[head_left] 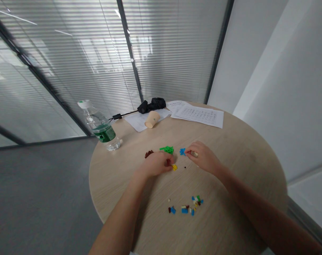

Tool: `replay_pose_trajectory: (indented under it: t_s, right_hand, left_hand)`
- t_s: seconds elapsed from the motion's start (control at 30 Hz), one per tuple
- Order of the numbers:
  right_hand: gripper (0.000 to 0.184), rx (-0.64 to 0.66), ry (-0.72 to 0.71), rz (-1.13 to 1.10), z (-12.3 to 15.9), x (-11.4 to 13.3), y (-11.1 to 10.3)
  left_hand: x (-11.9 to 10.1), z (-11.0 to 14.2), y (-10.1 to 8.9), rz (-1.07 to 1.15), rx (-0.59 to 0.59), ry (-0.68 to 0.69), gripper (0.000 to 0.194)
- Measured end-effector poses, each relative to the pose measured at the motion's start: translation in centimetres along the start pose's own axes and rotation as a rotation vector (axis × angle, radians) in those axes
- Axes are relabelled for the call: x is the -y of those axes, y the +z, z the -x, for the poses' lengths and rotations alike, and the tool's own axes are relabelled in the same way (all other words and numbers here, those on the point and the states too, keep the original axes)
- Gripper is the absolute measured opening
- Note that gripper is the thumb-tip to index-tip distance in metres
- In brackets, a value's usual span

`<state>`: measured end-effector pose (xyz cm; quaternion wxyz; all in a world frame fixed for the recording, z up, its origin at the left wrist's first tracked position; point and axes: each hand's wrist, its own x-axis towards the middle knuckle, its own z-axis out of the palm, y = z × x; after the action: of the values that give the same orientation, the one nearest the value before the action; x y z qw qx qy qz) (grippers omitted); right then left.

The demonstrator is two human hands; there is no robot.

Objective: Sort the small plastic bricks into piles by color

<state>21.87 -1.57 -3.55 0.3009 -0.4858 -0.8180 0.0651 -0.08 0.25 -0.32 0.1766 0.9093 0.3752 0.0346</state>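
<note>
Several small toy bricks lie sorted by colour on the round wooden table. My left hand (158,163) rests with curved fingers, thumb and fingertips apart, beside the yellow bricks (174,167). Just beyond it are the green bricks (167,149), and the brown bricks (149,153) are partly behind the hand. My right hand (203,156) has its fingertips pinched together at the edge of the blue bricks (182,151); whatever is between them is too small to make out. Cream bricks (194,154) show partly under that hand. A tiny black piece (185,167) lies between both hands.
Nearer me lie mixed loose bricks (184,210). A water bottle (103,131) stands at the table's left edge. At the back are a tipped paper cup (152,119), printed sheets (200,115) and a black bundle with a cord (157,103). Blinds and a wall stand behind.
</note>
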Motion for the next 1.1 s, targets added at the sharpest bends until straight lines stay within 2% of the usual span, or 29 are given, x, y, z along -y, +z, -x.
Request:
replay_pose_trajectory:
  t_s: [0.13, 0.27, 0.33, 0.5, 0.6, 0.8, 1.1]
  right_hand:
    - [0.010, 0.103, -0.101, -0.033, 0.4, 1.1, -0.2]
    - [0.012, 0.221, -0.139, -0.112, 0.7, 1.8, -0.7]
    - [0.011, 0.337, -0.148, -0.201, 0.8, 2.3, -1.2]
    - [0.012, 0.754, -0.139, -0.422, 1.5, 3.2, -2.0]
    - [0.014, 0.882, -0.152, -0.443, 1.7, 3.4, -2.2]
    - [0.022, 0.923, -0.161, -0.428, 1.6, 3.4, -1.9]
    - [0.013, 0.946, -0.166, -0.422, 1.6, 3.3, -1.4]
  left_hand:
    - [0.0, -0.2, 0.4, 0.014, 0.003, 0.024, 0.013]
    - [0.0, -0.3, 0.6, 0.013, -0.019, 0.055, 0.011]
    - [0.0, -0.3, 0.5, 0.000, -0.016, 0.053, 0.010]
    - [0.1, 0.1, -0.3, -0.018, -0.070, -0.013, 0.013]
    - [0.4, 0.4, -0.7, -0.024, -0.103, -0.050, 0.015]
    - [0.5, 0.6, -0.9, -0.034, -0.118, -0.067, 0.015]
    - [0.8, 0.4, -0.5, -0.048, -0.110, -0.046, 0.015]
